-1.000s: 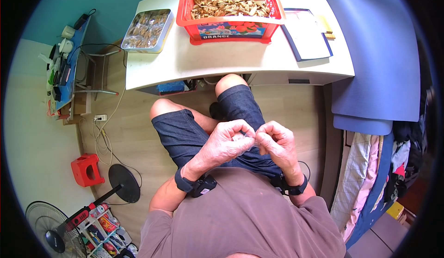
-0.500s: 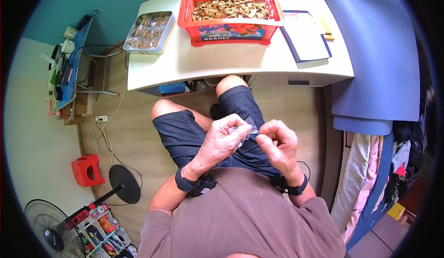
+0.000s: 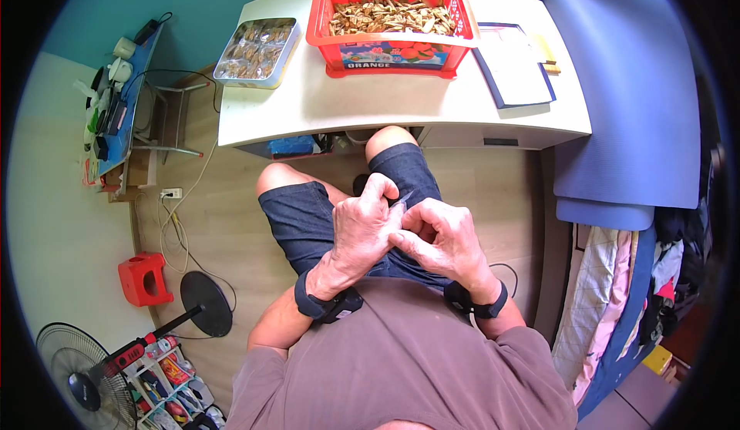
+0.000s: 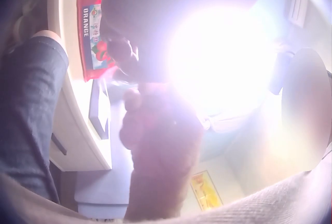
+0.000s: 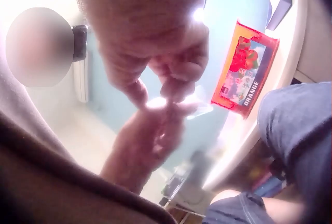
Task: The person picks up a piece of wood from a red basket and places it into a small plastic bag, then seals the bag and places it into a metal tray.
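A small clear plastic bag (image 5: 201, 109) shows between the two hands, over the person's lap; its contents are hidden. The left hand (image 3: 361, 228) grips it with curled fingers. Thumb and fingers of the right hand (image 3: 442, 243) pinch at the bag's edge, touching the left hand. In the right wrist view the right hand (image 5: 155, 47) comes from above and meets the left hand (image 5: 148, 143) at the fingertips. Glare hides much of the left wrist view, where the right hand (image 4: 163, 146) is blurred.
On the white desk (image 3: 331, 112) stand a red basket (image 3: 317, 25) of dried brown pieces, a tin (image 3: 291, 45) of bagged pieces and a dark-edged tray (image 3: 512, 72). A red stool (image 3: 142, 280) and a fan (image 3: 85, 388) are at the left, a blue mat (image 3: 624, 106) at the right.
The hands parted slightly, then came together again further left and a little higher. The clear bag, more exposed half a second ago, is now mostly covered by the fingers.
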`<state>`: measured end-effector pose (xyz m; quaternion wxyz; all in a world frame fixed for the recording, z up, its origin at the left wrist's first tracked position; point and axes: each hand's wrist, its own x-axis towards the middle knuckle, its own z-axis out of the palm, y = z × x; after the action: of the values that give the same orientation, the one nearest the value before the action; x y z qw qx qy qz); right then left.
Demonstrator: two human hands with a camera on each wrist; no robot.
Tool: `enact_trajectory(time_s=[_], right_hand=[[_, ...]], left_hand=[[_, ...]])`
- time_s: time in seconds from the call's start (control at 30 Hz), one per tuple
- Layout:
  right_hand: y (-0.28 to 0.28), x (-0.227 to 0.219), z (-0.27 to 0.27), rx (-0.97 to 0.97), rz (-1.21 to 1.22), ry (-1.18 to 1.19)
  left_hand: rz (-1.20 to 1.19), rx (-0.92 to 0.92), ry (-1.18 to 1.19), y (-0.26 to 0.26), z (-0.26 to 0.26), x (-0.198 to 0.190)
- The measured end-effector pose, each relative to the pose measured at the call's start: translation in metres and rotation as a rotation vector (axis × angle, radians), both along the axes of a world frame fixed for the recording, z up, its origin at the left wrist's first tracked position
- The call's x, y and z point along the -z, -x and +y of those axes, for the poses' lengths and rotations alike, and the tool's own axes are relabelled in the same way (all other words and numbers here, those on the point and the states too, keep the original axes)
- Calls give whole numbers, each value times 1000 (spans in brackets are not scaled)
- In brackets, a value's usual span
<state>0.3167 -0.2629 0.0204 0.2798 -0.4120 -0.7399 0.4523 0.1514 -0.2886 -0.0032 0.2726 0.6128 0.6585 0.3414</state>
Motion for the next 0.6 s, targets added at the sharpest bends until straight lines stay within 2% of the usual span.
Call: enact_trajectory(time_s=[0.2,0.27,0.47,0.6], right_hand=[[-1,7,2,11,19,24],[-2,13,3,17,-56,-93],[-3,20,-2,-9,-152,-238],[-4,22,-4,-4,-152,-264]], left_hand=[[180,71,-50,-1,1,7],[186,88,-39,-3,1,5],[242,117,29,-4,1,5],[265,106,23,-5,1,10]])
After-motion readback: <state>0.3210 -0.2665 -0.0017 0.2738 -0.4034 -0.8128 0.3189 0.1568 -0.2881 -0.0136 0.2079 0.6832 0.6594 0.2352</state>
